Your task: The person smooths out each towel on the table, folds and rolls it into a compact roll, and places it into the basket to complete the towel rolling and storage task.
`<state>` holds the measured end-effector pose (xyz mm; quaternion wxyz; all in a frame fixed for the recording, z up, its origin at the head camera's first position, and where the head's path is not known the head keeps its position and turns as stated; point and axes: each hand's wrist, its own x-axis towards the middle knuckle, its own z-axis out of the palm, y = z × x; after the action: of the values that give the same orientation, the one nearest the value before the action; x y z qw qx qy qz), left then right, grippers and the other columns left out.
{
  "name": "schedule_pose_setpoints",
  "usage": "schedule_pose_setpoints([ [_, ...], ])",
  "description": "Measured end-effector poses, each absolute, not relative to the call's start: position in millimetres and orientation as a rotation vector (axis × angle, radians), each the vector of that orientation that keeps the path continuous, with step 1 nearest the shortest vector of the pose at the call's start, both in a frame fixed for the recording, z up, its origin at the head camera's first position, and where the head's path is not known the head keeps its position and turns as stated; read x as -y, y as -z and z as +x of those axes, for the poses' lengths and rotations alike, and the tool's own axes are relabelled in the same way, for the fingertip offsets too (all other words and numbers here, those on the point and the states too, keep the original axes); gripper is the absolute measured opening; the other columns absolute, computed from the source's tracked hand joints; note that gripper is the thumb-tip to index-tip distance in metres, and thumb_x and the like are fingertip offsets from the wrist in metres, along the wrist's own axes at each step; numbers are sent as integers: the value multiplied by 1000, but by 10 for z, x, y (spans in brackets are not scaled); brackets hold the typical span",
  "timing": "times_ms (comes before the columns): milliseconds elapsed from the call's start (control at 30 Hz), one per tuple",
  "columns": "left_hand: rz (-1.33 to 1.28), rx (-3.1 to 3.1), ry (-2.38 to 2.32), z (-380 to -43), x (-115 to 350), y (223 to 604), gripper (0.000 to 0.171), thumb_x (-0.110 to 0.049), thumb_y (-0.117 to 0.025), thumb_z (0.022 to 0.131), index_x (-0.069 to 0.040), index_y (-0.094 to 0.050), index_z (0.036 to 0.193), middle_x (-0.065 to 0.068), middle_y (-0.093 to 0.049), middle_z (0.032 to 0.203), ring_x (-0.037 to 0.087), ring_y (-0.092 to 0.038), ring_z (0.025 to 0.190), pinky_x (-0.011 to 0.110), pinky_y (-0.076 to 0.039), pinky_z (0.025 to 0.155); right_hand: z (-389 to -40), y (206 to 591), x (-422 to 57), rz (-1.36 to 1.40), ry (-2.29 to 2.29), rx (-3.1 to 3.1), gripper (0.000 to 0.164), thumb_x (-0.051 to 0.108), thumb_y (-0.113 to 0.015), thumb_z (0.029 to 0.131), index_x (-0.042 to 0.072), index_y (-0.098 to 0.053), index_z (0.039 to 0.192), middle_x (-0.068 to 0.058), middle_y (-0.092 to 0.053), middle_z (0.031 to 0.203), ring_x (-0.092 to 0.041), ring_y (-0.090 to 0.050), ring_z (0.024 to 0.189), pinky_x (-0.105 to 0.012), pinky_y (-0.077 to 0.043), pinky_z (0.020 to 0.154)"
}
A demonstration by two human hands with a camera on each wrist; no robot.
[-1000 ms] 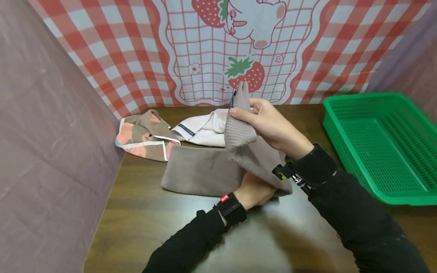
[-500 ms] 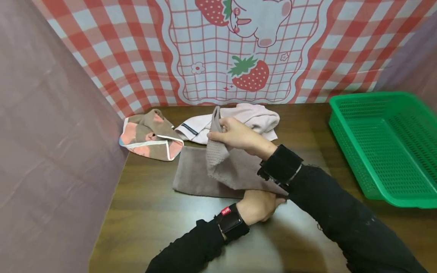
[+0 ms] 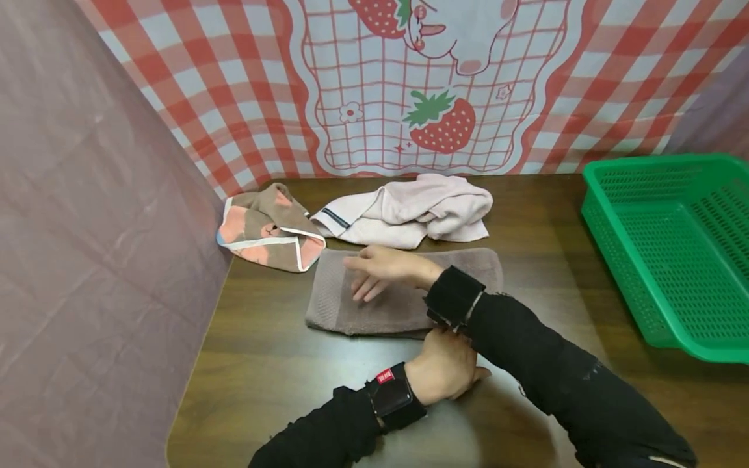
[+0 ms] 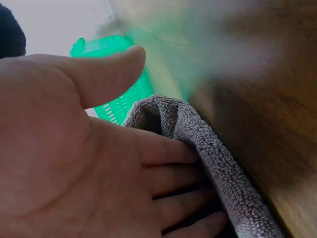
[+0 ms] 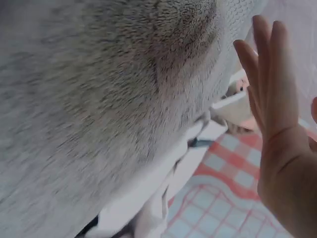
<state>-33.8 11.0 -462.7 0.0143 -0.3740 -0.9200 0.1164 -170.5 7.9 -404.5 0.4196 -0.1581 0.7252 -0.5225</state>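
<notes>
A grey-brown towel [image 3: 336, 296] lies folded into a flat rectangle at mid-table, a textured band across its left end. Above its left half, my right hand [image 3: 389, 268] has its fingers extended and nothing in its grasp. The right wrist view shows that hand [image 5: 282, 129] apart from the plush towel surface [image 5: 109, 109]. At the towel's near right edge is my left hand [image 3: 441, 367]. Seen in the left wrist view, the left hand's fingers [image 4: 171, 178] reach straight in under the towel's folded edge [image 4: 218, 153], fingertips hidden behind it, with the thumb held apart.
Behind the towel lies a crumpled pale pink towel [image 3: 409, 211] with a dark stripe. A brown and coral patterned towel [image 3: 266, 227] with white trim sits to its left. A green perforated basket [image 3: 629, 273] stands at the right. A checked cloth [image 3: 234, 97] hangs behind the table.
My right hand has carried the towel's raised end leftward and down, then let go, so the towel now lies flat. My left hand has stayed near its front edge.
</notes>
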Motion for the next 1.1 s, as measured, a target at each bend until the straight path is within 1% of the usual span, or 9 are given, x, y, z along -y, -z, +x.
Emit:
schedule_pose_setpoints([
  [200,-1201,2751,-316,-386,-101,4598,44,-61,-54,93,-24,-71,109,-10,-70,103,7,-66,90,23,-53,71,-1607,3999,-574,-554,1258,-2052,29,16,-50,104,-8,-56,117,-27,-67,110,-32,-72,90,-40,-60,75],
  [367,-1243,2824,-98,-445,-149,4471,34,-49,-53,99,-25,-73,85,-9,-70,82,10,-67,73,26,-50,59,-1469,4007,-1266,-564,1219,-2322,23,17,-52,103,-4,-61,107,-18,-69,89,-28,-68,71,-39,-57,62],
  [500,-1155,2736,185,-526,-163,4435,33,-39,-54,101,-23,-65,74,-9,-63,66,11,-63,59,27,-47,47,-1318,4092,-1706,-350,896,-2700,27,28,-57,101,2,-58,95,-8,-60,72,-21,-57,57,-32,-44,51],
  [600,-1036,2690,160,-614,-150,4507,24,-40,-56,100,-19,-66,93,-5,-66,86,12,-65,80,25,-51,63,-1249,4181,-1885,-144,581,-2801,47,41,-56,100,-6,-54,103,-19,-62,80,-32,-62,66,-39,-46,53],
  [667,-964,2788,67,-678,-150,4596,37,-44,-53,101,-14,-64,119,1,-67,114,16,-63,107,29,-51,86,-1211,4246,-1964,-80,513,-2746,57,46,-53,100,-10,-54,105,-22,-62,81,-35,-64,66,-42,-48,54],
  [800,-887,3019,-177,-764,-150,4756,62,-47,-42,104,-8,-37,152,8,-40,156,21,-36,145,40,-33,116,-1164,4404,-2045,-80,730,-2568,52,45,-51,102,-6,-58,89,-17,-62,70,-25,-64,53,-39,-53,53],
  [867,-879,3090,-244,-794,-154,4776,63,-47,-37,106,-10,-30,156,7,-31,162,20,-27,150,42,-27,119,-1153,4476,-2052,-103,881,-2506,42,37,-53,102,-1,-56,84,-11,-59,64,-18,-61,46,-34,-53,49],
  [967,-853,3151,-261,-822,-157,4768,67,-51,-34,105,-10,-25,158,7,-24,164,21,-21,152,42,-24,121,-1167,4541,-2062,-114,991,-2488,37,28,-55,100,-9,-54,98,-13,-60,70,-15,-61,46,-33,-54,50],
  [1100,-800,3225,-220,-853,-157,4776,72,-55,-31,104,-10,-21,159,7,-17,166,22,-15,153,43,-19,122,-1177,4522,-2127,-89,1056,-2480,54,20,-56,93,-22,-44,125,-17,-63,80,-15,-61,50,-32,-54,54],
])
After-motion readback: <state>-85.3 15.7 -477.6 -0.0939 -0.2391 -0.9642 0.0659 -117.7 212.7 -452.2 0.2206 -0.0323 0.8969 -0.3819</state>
